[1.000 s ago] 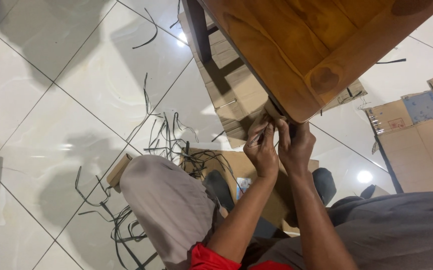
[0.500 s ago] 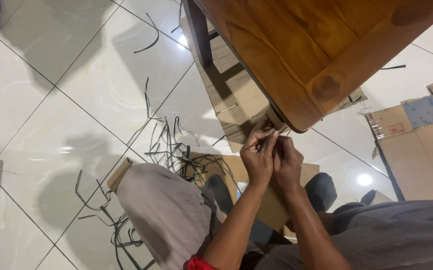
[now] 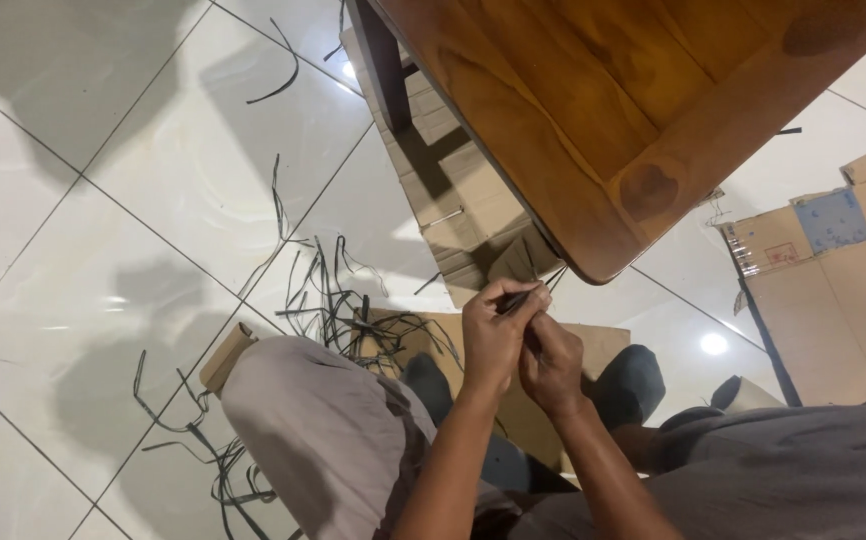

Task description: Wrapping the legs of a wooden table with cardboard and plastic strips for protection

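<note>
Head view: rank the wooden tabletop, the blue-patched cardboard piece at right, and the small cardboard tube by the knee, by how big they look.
1. Wooden tabletop, by far the largest, though it also sits nearer the camera.
2. Blue-patched cardboard piece.
3. Cardboard tube, smallest, partly hidden by the knee.

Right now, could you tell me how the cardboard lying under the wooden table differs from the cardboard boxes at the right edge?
The cardboard under the table lies flattened on the tiles in creased brown panels; the boxes at the right look stacked and bulkier. The flattened cardboard is plain, while the boxes carry a blue patch and a printed label. Both are brown corrugated cardboard resting on the white tiled floor.
</note>
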